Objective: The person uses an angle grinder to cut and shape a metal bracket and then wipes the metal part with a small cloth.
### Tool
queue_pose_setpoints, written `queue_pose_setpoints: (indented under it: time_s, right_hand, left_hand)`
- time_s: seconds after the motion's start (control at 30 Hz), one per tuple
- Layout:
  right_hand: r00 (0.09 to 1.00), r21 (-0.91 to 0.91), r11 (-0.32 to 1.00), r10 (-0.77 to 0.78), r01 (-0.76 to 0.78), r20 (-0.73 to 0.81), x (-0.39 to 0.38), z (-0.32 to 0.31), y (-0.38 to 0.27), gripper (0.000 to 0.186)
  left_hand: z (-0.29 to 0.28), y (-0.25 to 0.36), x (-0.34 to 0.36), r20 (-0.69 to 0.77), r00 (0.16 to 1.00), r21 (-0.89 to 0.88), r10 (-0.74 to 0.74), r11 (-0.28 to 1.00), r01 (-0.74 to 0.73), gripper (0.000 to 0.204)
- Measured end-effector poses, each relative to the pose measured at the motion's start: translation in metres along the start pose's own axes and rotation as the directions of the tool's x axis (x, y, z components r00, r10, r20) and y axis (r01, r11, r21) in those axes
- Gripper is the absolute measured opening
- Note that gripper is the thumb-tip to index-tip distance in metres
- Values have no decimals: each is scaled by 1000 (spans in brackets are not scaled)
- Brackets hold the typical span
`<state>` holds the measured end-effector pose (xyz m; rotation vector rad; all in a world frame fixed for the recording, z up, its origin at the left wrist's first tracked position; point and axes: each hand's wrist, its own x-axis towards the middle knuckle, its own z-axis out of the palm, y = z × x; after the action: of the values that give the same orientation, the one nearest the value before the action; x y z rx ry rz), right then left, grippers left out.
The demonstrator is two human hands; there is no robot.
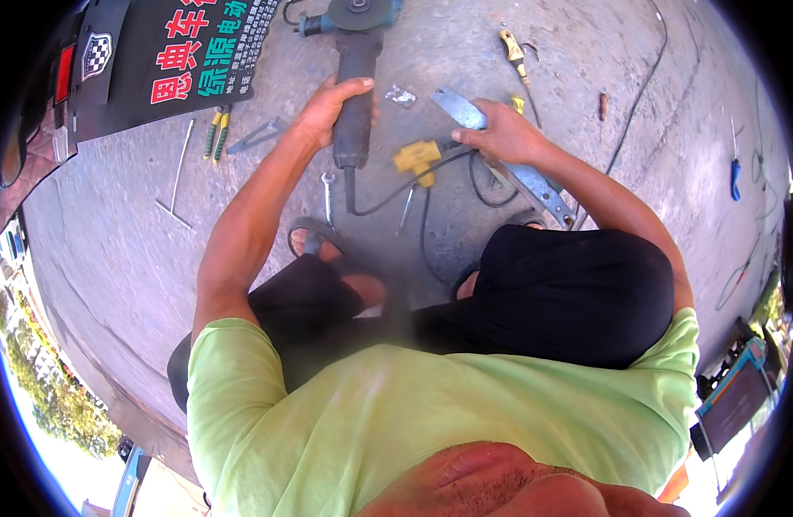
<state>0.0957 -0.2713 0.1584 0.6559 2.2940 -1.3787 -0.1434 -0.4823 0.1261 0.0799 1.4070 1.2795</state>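
"What have the fingers got?"

"The left fingers [355,85] are wrapped round the grinder [355,129], left of centre; the right fingers [472,136] grip a metal strip [539,191] to the right."

"How would each handle?"

"The grinder looks rigid and heavy, probably most so at its far end: hold the dark body, clear of the disc [358,7]. The strip seems stiff, lighter, perhaps slick; pinch its flat middle, avoiding edges."

"Beyond them?"

"A yellow connector [416,158] between, a wrench [328,198] nearer, both on the floor [655,164]."
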Motion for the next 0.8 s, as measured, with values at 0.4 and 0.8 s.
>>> queue_pose_setpoints:
  time_s: [0.4, 0.8]
  right_hand:
    - [994, 62, 994, 87, -91, 66, 9, 4, 1, 50]
    - [990, 211, 969, -139, 128, 36, -33, -38, -13, 37]
  left_hand:
    - [-4, -24, 21, 78, 997, -61, 21, 998, -16, 51]
    - [0, 14, -11, 18, 996, 131, 83, 988, -84, 54]
